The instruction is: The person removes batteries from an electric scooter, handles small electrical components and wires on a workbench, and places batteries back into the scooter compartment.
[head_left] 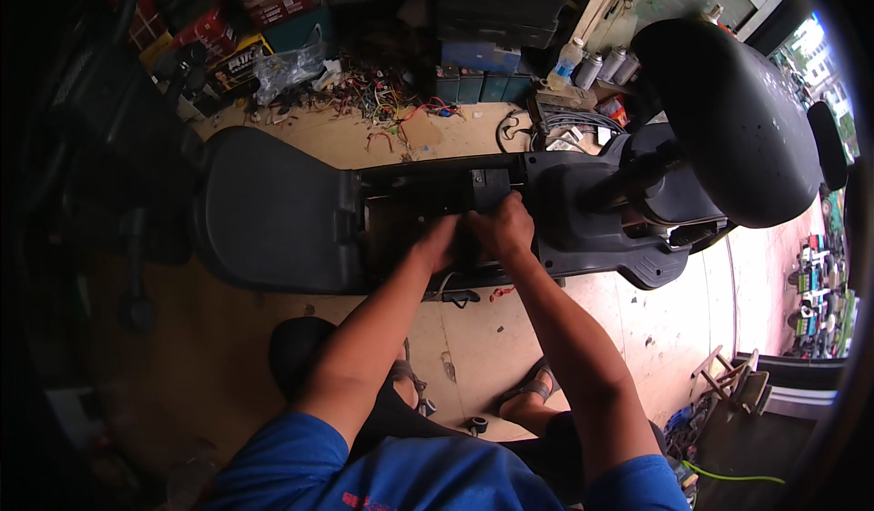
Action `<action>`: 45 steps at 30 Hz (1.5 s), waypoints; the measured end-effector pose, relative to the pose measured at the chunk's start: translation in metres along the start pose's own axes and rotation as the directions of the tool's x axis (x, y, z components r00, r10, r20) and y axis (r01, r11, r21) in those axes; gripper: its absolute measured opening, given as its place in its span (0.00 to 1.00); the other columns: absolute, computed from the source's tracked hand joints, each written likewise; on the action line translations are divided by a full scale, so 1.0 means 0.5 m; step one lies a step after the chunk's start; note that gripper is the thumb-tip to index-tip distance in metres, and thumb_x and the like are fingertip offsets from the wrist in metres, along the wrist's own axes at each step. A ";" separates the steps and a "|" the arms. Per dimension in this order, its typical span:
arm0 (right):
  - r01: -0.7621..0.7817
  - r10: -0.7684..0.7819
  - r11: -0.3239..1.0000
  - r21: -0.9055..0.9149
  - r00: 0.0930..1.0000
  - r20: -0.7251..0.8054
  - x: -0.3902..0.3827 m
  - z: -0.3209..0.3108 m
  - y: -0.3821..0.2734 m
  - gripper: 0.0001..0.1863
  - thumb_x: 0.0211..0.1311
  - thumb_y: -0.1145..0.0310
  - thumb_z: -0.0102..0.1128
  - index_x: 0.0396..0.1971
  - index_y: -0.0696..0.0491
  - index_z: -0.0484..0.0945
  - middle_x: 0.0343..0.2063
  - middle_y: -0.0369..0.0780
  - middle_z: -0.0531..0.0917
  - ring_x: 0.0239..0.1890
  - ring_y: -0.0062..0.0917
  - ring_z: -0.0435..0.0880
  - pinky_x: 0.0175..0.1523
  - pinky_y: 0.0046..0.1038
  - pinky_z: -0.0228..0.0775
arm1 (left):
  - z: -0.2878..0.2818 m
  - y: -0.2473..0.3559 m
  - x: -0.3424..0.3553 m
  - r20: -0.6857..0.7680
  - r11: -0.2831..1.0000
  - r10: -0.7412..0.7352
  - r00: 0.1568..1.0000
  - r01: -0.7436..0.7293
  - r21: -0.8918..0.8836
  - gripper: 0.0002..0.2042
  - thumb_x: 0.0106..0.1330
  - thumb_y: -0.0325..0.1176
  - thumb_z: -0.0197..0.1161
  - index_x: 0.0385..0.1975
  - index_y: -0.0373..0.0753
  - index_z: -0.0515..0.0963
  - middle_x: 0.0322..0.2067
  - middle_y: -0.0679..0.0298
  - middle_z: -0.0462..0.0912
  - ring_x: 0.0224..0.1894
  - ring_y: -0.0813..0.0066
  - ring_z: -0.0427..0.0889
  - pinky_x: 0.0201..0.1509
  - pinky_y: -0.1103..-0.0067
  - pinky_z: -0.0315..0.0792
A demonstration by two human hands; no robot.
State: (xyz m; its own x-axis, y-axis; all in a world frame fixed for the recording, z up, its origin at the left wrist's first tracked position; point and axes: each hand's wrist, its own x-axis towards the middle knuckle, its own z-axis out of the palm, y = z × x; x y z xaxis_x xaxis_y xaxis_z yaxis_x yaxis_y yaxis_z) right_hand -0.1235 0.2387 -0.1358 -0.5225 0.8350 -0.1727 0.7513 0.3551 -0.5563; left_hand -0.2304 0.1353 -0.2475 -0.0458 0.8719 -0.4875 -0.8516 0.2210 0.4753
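The head view (wide fisheye) looks down — fairly near — on the scooter [557, 212].

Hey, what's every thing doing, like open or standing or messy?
Scooter compartment, open
Left hand, at the compartment, fingers too dark to tell
Right hand, fingers curled, grip hidden
Plastic bag, crumpled
Loose wires, tangled
Clear bottle, standing
Silver cans, standing
Red boxes, stacked
Sandals, worn

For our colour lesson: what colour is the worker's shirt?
The shirt is mostly blue, seen in the head view.
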 end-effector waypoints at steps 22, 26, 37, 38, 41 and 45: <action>-0.093 0.027 0.964 0.248 0.966 0.257 -0.326 -0.439 0.254 0.32 0.65 0.68 0.70 0.65 0.64 0.72 0.53 0.58 0.84 0.57 0.43 0.86 0.60 0.36 0.80 | 0.085 0.014 -0.004 -0.066 0.999 -0.003 0.998 0.005 0.039 0.26 0.63 0.46 0.77 0.56 0.41 0.78 0.49 0.61 0.86 0.51 0.64 0.86 0.61 0.65 0.80; -0.099 0.026 0.953 0.286 0.969 0.248 -0.300 -0.436 0.252 0.33 0.64 0.69 0.71 0.66 0.64 0.70 0.54 0.58 0.84 0.58 0.42 0.85 0.61 0.35 0.79 | 0.091 0.011 0.001 -0.084 0.994 0.004 0.996 0.005 0.105 0.27 0.62 0.46 0.78 0.56 0.40 0.78 0.49 0.61 0.86 0.50 0.65 0.85 0.58 0.67 0.80; 0.037 -0.100 0.962 0.272 0.970 0.223 -0.279 -0.387 0.181 0.32 0.64 0.66 0.71 0.64 0.65 0.72 0.54 0.58 0.84 0.58 0.42 0.85 0.60 0.34 0.79 | 0.096 -0.004 -0.002 -0.076 0.994 0.014 0.997 -0.006 0.108 0.34 0.59 0.51 0.79 0.60 0.38 0.76 0.51 0.58 0.85 0.53 0.63 0.84 0.61 0.65 0.79; 0.028 -0.092 0.965 0.260 0.968 0.235 -0.278 -0.383 0.172 0.32 0.64 0.66 0.71 0.64 0.65 0.73 0.53 0.57 0.84 0.57 0.42 0.86 0.60 0.34 0.79 | 0.091 -0.001 0.001 -0.077 0.993 0.007 0.997 0.003 0.119 0.35 0.59 0.51 0.79 0.60 0.37 0.75 0.52 0.58 0.85 0.53 0.63 0.84 0.61 0.64 0.79; 0.046 -0.096 0.977 0.209 0.966 0.238 -0.280 -0.357 0.174 0.30 0.64 0.66 0.71 0.62 0.63 0.75 0.51 0.56 0.86 0.54 0.42 0.87 0.57 0.34 0.80 | 0.099 -0.005 -0.001 -0.095 0.981 0.010 0.995 0.009 0.194 0.40 0.56 0.55 0.80 0.62 0.35 0.74 0.55 0.56 0.83 0.56 0.61 0.83 0.63 0.65 0.77; 0.208 -0.217 0.976 0.064 0.944 0.247 -0.278 -0.311 0.200 0.28 0.61 0.64 0.71 0.60 0.60 0.77 0.46 0.53 0.87 0.48 0.46 0.88 0.52 0.37 0.80 | 0.089 -0.012 0.001 -0.220 0.906 0.109 0.969 -0.006 0.424 0.49 0.49 0.64 0.80 0.61 0.28 0.73 0.58 0.49 0.80 0.61 0.57 0.79 0.66 0.64 0.72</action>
State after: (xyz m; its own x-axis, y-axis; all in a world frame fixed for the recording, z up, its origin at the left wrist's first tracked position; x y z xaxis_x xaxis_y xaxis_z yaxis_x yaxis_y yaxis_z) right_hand 0.0871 0.2234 -0.0408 -0.7562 0.6076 -0.2427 0.5989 0.4934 -0.6308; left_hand -0.2023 0.1539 -0.2182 -0.2523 0.7732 -0.5818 -0.5498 0.3803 0.7437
